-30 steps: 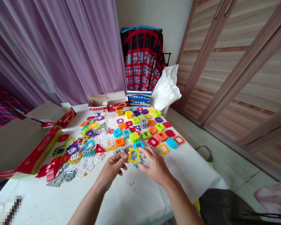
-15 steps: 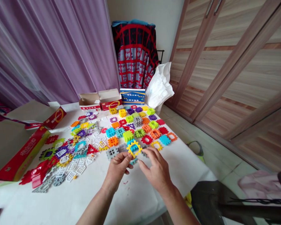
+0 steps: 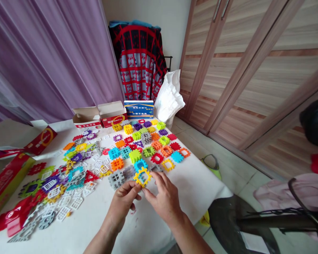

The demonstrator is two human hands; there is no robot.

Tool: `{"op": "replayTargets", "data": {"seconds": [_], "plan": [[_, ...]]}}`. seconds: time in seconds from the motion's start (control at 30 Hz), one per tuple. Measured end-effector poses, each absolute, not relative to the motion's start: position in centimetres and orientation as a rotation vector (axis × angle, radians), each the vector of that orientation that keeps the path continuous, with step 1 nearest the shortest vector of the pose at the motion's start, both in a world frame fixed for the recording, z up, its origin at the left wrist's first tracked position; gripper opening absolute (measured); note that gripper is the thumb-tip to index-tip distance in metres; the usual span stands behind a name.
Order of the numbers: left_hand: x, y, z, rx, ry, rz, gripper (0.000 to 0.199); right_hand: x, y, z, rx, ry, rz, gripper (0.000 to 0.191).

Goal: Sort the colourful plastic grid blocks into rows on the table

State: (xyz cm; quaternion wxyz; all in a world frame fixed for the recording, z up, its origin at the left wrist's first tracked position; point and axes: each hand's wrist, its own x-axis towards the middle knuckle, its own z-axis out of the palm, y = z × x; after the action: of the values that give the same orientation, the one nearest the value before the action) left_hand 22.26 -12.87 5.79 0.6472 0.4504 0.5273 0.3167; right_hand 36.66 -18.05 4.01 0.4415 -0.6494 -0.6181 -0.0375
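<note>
My left hand [image 3: 123, 201] pinches a yellow square frame block [image 3: 137, 176] with notched edges by its lower left corner, thumb against index finger. Just right of the piece is my right hand [image 3: 165, 199], its thumb and index finger apart beside the block's right and lower edges; whether they touch it is unclear. A light blue frame block [image 3: 140, 164] shows directly behind the yellow one. Close to the left fingers lies a grey window block [image 3: 116, 179]. Part of another grey piece [image 3: 157, 168] shows behind my right fingers.
Several coloured notched blocks, such as an orange one [image 3: 117, 164], cover the table's right part. White window pieces [image 3: 76, 203] and mixed parts are heaped at left. Open cartons [image 3: 86, 124], a blue box [image 3: 138, 110] and a white bag [image 3: 169, 93] line the back.
The view has swung right, so the table appears shifted left. My right hand has come closer to the yellow frame block, which stays in my left fingers.
</note>
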Motion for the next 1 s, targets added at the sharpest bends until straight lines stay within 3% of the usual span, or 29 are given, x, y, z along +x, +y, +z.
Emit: {"op": "replayTargets", "data": {"seconds": [0.17, 0.7, 1.0], "plan": [[22.9, -13.0, 6.4, 1.028, 1.182, 0.686, 0.052, 37.0, -18.0, 3.6, -1.632, -1.528, -0.101, 0.039], [23.1, -12.6, 6.6, 1.213, 1.218, 0.689, 0.054, 39.9, -18.4, 3.1, -1.693, -1.553, -0.035, 0.021], [21.8, -12.2, 6.3, 1.26, 1.271, 0.729, 0.049, 44.7, -16.4, 2.2, -2.406, -1.625, 0.071, 0.029]]}}
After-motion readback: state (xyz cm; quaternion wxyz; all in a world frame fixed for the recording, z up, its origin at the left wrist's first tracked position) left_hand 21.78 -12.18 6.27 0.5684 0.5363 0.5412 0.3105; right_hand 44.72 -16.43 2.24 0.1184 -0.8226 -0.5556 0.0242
